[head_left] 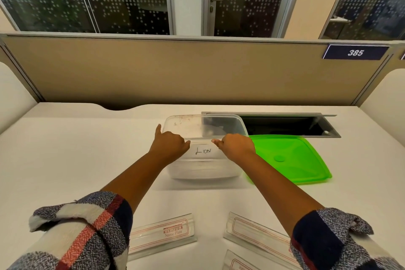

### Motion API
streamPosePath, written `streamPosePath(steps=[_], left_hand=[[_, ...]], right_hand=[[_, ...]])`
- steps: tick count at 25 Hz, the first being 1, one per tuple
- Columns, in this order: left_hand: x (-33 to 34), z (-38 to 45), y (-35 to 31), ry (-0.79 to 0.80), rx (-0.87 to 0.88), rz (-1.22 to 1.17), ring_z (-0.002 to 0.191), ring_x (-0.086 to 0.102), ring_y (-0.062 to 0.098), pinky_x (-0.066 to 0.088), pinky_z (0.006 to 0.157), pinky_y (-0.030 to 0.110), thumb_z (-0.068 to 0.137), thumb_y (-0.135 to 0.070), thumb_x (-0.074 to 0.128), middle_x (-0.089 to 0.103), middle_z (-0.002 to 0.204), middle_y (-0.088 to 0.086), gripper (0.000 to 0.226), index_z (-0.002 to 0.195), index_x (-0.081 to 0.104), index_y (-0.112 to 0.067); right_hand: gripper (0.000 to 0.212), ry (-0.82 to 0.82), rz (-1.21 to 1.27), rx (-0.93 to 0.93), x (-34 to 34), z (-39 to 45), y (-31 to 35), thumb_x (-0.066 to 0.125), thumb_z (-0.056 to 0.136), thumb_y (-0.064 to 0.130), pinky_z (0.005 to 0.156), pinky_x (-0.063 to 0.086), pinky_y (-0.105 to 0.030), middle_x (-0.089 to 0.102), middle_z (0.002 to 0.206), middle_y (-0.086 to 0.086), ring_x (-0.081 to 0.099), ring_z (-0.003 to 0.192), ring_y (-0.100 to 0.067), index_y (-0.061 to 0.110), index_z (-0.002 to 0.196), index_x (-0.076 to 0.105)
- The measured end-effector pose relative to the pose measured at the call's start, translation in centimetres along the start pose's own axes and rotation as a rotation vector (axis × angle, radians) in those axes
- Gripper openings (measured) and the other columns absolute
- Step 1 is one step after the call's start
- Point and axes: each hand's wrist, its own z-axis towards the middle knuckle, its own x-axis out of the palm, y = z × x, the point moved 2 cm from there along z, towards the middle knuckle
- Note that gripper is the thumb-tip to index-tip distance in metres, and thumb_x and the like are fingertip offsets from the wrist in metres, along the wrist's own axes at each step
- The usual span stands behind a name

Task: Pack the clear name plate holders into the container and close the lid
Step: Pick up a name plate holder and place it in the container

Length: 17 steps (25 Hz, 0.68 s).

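A clear plastic container (223, 120) stands open in the middle of the white desk. Over its near part, both hands hold a clear name plate holder (203, 151) with a card that reads "LION". My left hand (169, 146) grips its left end, with the index finger stretched out along the container's left rim. My right hand (236, 146) pinches its right end. The green lid (291, 158) lies flat just right of the container. Three more name plate holders lie at the near edge: one (161, 234) between my forearms, one (258, 234) to the right, one (238, 263) partly cut off below.
An open cable hatch (285, 125) with a raised metal flap gapes in the desk behind the container and lid. A tan partition (175, 72) with a "385" sign closes off the back. Bare white desk stretches to the left.
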Motion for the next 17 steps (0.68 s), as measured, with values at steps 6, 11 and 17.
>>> streamPosePath(steps=[6, 11, 17], left_hand=[[0.2, 0.5, 0.2, 0.035, 0.015, -0.007, 0.101, 0.06, 0.024, 0.006, 0.114, 0.053, 0.094, -0.046, 0.027, 0.072, 0.094, 0.007, 0.053, 0.094, 0.069, -0.015], [-0.6, 0.2, 0.0, -0.153, 0.013, 0.031, 0.095, 0.062, 0.024, 0.01, 0.114, 0.053, 0.094, -0.044, 0.029, 0.072, 0.088, 0.007, 0.05, 0.088, 0.069, -0.014], [-4.4, -2.6, -2.4, -0.44, 0.128, -0.185, 0.096, 0.063, 0.027, 0.018, 0.113, 0.049, 0.094, -0.032, 0.038, 0.073, 0.095, 0.007, 0.033, 0.099, 0.065, -0.014]], right_hand=[[0.053, 0.036, -0.046, -0.029, 0.2, 0.6, -0.1, 0.031, 0.094, 0.053, 0.075, 0.047, -0.032, 0.068, 0.105, -0.01, 0.063, 0.097, -0.029, 0.014, 0.104, 0.065], [0.053, -0.15, 0.202, -0.025, -0.6, 0.0, -0.3, 0.029, 0.096, 0.049, 0.065, 0.039, -0.03, 0.069, 0.099, -0.014, 0.063, 0.091, -0.033, 0.011, 0.095, 0.067], [0.045, -0.35, 0.578, -0.116, -3.0, -3.0, -0.7, 0.029, 0.096, 0.047, 0.071, 0.047, -0.036, 0.072, 0.102, -0.01, 0.063, 0.095, -0.032, 0.02, 0.109, 0.063]])
